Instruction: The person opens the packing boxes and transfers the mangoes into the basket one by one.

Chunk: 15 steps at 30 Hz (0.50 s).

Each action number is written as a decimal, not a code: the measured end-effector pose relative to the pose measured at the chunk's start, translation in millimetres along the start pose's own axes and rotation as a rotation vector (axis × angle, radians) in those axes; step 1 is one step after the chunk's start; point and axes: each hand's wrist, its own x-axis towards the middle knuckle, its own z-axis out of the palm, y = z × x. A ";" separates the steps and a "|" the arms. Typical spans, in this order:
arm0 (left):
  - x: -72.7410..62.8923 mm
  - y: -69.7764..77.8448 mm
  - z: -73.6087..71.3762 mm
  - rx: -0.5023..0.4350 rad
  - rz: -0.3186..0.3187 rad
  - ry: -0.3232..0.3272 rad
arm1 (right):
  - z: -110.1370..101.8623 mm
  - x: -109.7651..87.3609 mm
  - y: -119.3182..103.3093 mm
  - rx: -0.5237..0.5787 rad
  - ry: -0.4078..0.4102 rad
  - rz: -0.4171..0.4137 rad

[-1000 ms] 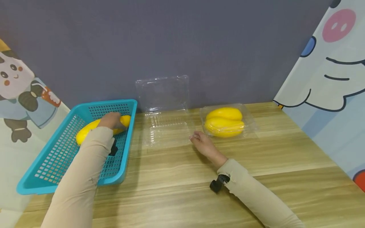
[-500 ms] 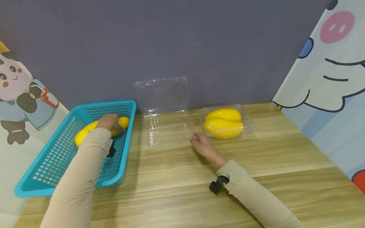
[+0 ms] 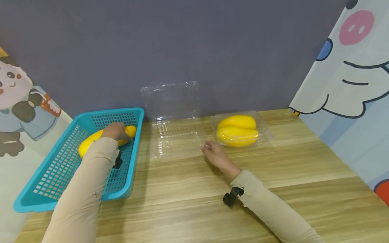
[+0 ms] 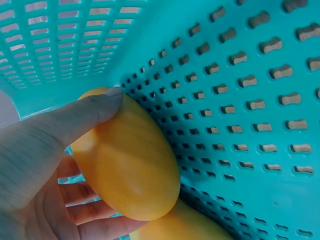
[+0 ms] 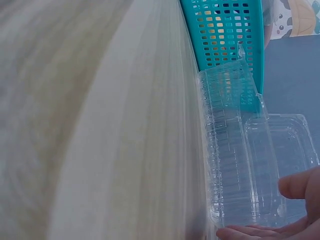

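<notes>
Still, left fingers (image 4: 92, 212) round yellow fruit (image 4: 130, 160), grip of right fingers (image 5: 250, 231) on clear box (image 5: 235, 175) unclear.

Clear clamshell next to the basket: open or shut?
Open. In the head view, its lid stands up behind the base, not folded down over it.

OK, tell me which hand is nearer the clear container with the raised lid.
Right. The right hand is at the right edge of the clear container; the left hand is to its left, inside the turquoise basket, gripping a yellow fruit.
</notes>
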 end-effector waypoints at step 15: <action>-2.5 1.3 -0.2 -0.020 -0.012 -0.015 | -1.0 0.2 0.1 0.004 -0.010 -0.001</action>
